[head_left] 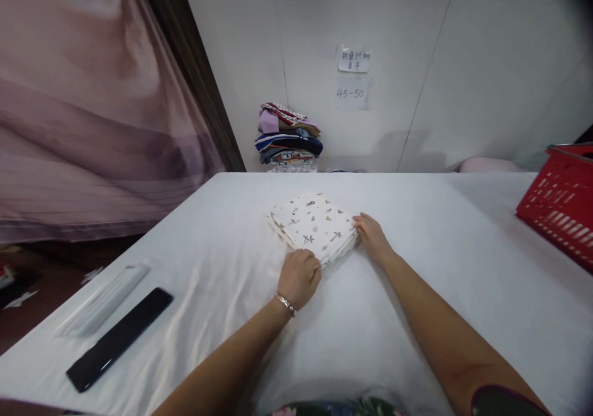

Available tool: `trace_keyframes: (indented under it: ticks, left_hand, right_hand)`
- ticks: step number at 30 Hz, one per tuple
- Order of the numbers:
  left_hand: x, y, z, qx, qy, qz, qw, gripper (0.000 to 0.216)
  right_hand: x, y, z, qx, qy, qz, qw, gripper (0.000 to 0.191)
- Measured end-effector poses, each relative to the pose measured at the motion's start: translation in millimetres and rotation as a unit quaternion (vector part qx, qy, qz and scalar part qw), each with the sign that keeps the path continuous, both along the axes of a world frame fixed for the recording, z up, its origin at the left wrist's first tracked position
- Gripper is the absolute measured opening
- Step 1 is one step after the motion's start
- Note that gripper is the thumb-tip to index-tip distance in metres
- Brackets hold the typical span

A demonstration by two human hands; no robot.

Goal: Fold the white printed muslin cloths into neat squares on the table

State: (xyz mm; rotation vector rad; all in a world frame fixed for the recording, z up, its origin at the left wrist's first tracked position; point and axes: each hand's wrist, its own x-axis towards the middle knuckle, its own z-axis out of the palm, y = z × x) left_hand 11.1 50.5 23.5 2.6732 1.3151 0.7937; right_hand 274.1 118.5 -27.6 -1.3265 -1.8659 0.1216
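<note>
A folded white cloth (319,221) with small printed palm trees and animals lies on the white-covered table (445,243), turned so its corners point toward and away from me. My left hand (300,275), with a silver bracelet at the wrist, is closed on the cloth's near corner. At the right corner, my right hand (372,235) pinches the stacked layers between thumb and fingers. The layers' edges show along the near right side. Part of the near corner is hidden behind my left hand.
To the left lie a long black flat object (120,339) and a clear plastic packet (106,298). A red basket (560,209) stands at the right edge. Behind the table rises a pile of folded fabrics (290,138). A pink curtain (92,107) hangs at left.
</note>
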Motion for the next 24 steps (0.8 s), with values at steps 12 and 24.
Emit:
trace_keyframes:
  ticks: [12,24]
  left_hand:
    - [1,2,-9.2,0.026,0.015,-0.004,1.000,0.007]
    - [-5,2,-11.8,0.064,-0.022,0.015,0.998,0.010]
  right_hand:
    - [2,-5,-0.6,0.010,0.002,0.010,1.000,0.023]
    - [12,-8,3.9,-0.005,-0.045,0.050,0.998,0.031]
